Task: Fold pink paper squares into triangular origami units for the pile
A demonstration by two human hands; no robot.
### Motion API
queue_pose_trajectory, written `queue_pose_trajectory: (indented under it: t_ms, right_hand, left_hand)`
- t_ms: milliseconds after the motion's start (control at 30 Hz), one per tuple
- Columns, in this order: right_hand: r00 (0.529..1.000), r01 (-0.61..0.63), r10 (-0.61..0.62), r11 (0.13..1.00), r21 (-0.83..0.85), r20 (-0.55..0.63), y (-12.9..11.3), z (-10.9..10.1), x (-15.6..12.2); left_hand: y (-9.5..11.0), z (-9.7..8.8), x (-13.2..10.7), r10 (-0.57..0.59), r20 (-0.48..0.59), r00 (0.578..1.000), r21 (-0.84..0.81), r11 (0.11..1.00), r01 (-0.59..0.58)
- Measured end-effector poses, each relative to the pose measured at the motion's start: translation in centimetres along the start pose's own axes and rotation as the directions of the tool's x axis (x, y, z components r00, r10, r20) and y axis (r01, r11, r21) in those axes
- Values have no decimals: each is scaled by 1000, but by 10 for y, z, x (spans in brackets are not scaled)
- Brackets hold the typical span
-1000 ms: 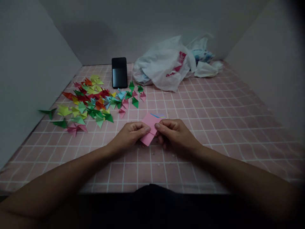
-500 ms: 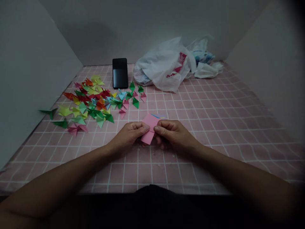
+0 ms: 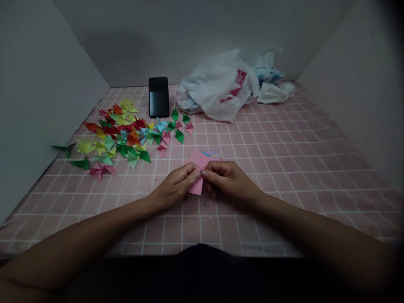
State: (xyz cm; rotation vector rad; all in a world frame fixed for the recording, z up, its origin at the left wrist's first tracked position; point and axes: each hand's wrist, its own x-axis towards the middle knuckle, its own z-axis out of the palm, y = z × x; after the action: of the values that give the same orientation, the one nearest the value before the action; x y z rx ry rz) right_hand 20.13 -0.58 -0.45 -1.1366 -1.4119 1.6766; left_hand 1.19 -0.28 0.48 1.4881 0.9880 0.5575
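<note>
My left hand [image 3: 179, 182] pinches a pink piece of paper [image 3: 196, 188], thumb on top. From the other side my right hand [image 3: 227, 179] grips the same paper, its thumb tip almost meeting the left one. The paper's lower corner pokes out below the thumbs; fingers cover much of the rest. Just beyond the hands, more coloured paper [image 3: 201, 156] shows, pink with blue, lilac and yellow edges. Whether its pink part belongs to the held piece, I cannot tell.
Several small folded paper shapes [image 3: 126, 150] in many colours lie spread at the left. A dark phone [image 3: 159, 97] stands upright behind them. White plastic bags [image 3: 217, 84] are heaped at the back. A pink checked cloth [image 3: 284, 168] covers the table, with walls around it.
My left hand has shifted slightly down and its thumb has slid right, closer to the right thumb. The pink paper's lower corner has turned a little to the right.
</note>
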Motion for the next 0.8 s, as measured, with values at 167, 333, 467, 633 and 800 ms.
queue_pose_trajectory:
  t_ms: [167, 333, 467, 633, 800]
  right_hand:
    - [999, 9, -3, 992, 128, -47, -3, 0, -1]
    - [996, -6, 15, 994, 105, -83, -7, -1, -3]
    - [987, 0, 23, 989, 149, -158, -8, -2, -2]
    - [984, 0, 29, 987, 163, -177, -5, -2, -1]
    - [992, -5, 32, 976, 217, -119, -4, -2, 0]
  left_hand:
    - [-1, -1, 1, -63, 61, 996, -88, 994, 69]
    - [-3, 1, 3, -42, 100, 994, -170, 984, 59]
    - [-7, 1, 5, -33, -8, 999, -330, 944, 28]
    - [-7, -1, 5, -22, -135, 991, -273, 962, -16]
    - [-7, -2, 4, 44, -160, 986, -264, 961, -86]
